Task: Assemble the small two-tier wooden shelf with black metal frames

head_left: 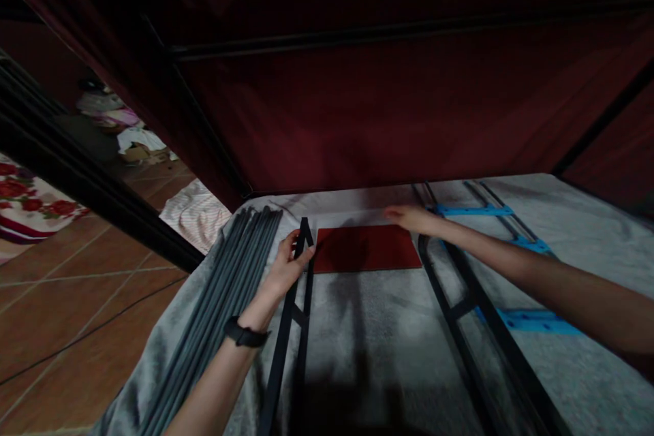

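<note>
Lower centre: my left hand [285,270], pinching black frame [299,315] near tip, likely to steady it. Right hand [410,219], near red panel [365,249]: grip unclear.

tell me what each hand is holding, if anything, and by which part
The left hand holds the left black frame by its far end. Whether the right hand, by the red panel, holds anything cannot be told.

A head-worn camera is looking forward and down, close above the left hand [283,272] and right hand [413,219], facing a red panel [368,116]
</note>
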Action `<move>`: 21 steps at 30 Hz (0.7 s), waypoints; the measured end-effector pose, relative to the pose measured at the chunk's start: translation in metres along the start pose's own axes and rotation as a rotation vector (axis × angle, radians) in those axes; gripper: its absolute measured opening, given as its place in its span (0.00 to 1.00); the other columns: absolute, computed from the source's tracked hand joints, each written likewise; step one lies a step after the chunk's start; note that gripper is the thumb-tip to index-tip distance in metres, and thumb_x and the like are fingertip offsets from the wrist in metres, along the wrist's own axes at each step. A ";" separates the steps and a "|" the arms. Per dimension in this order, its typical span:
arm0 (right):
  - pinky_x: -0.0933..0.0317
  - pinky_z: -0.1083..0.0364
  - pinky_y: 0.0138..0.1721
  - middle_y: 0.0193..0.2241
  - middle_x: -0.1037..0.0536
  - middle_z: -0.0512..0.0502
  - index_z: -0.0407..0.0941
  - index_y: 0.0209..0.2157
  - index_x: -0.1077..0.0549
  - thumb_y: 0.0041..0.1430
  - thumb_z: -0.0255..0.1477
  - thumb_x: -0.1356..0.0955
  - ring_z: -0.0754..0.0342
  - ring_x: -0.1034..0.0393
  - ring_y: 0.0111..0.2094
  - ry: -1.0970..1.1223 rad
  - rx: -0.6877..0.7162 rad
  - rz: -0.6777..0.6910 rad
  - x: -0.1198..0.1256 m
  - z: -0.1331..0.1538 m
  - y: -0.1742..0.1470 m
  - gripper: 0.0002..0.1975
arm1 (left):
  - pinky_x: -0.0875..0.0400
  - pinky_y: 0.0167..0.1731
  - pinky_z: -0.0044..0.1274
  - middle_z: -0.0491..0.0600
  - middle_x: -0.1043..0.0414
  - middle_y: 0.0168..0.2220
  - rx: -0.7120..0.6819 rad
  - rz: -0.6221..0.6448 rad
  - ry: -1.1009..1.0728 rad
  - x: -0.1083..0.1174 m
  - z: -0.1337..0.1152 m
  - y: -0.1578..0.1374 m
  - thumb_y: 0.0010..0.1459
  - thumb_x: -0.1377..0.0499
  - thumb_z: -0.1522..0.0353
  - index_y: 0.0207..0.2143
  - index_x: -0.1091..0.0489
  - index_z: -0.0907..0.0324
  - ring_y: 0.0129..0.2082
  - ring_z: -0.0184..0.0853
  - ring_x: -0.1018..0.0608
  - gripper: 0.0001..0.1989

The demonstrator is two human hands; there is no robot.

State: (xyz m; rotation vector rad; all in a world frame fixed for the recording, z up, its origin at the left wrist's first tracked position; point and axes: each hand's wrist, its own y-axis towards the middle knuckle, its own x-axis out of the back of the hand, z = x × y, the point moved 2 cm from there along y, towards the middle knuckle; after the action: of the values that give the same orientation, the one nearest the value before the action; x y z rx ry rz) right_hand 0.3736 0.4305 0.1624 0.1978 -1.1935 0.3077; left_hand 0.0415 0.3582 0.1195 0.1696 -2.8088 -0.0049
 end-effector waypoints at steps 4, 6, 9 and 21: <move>0.31 0.50 0.50 0.45 0.16 0.36 0.40 0.42 0.17 0.67 0.25 0.36 0.42 0.21 0.47 -0.122 -0.131 0.221 -0.074 0.011 0.061 0.15 | 0.36 0.64 0.37 0.57 0.30 0.63 0.056 0.054 -0.030 -0.014 0.018 0.026 0.57 0.38 0.67 0.71 0.46 0.55 0.65 0.44 0.30 0.41; 0.34 0.48 0.56 0.53 0.19 0.32 0.39 0.49 0.19 0.67 0.26 0.36 0.40 0.25 0.56 -0.147 -0.160 0.217 -0.101 0.010 0.073 0.16 | 0.34 0.62 0.37 0.58 0.30 0.63 0.090 0.079 -0.048 -0.012 0.028 0.029 0.59 0.39 0.66 0.73 0.51 0.56 0.63 0.44 0.28 0.42; 0.42 0.47 0.63 0.61 0.26 0.28 0.38 0.56 0.22 0.70 0.29 0.38 0.39 0.33 0.64 -0.162 -0.187 0.198 -0.124 0.005 0.082 0.20 | 0.31 0.61 0.37 0.58 0.27 0.60 0.080 0.086 -0.038 -0.008 0.036 0.028 0.60 0.39 0.63 0.73 0.49 0.56 0.60 0.44 0.24 0.42; 0.33 0.55 0.47 0.51 0.18 0.40 0.44 0.51 0.19 0.63 0.39 0.31 0.44 0.23 0.50 -0.001 -0.044 0.304 -0.067 -0.008 0.086 0.19 | 0.43 0.69 0.37 0.59 0.33 0.66 -0.020 -0.021 0.009 -0.008 0.029 0.024 0.60 0.37 0.62 0.66 0.36 0.59 0.68 0.46 0.33 0.33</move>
State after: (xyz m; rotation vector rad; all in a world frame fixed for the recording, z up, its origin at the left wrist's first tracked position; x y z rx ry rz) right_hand 0.3294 0.5049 0.0960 -0.0230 -1.2304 0.5464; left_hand 0.0373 0.3827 0.0897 0.1935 -2.7969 -0.0368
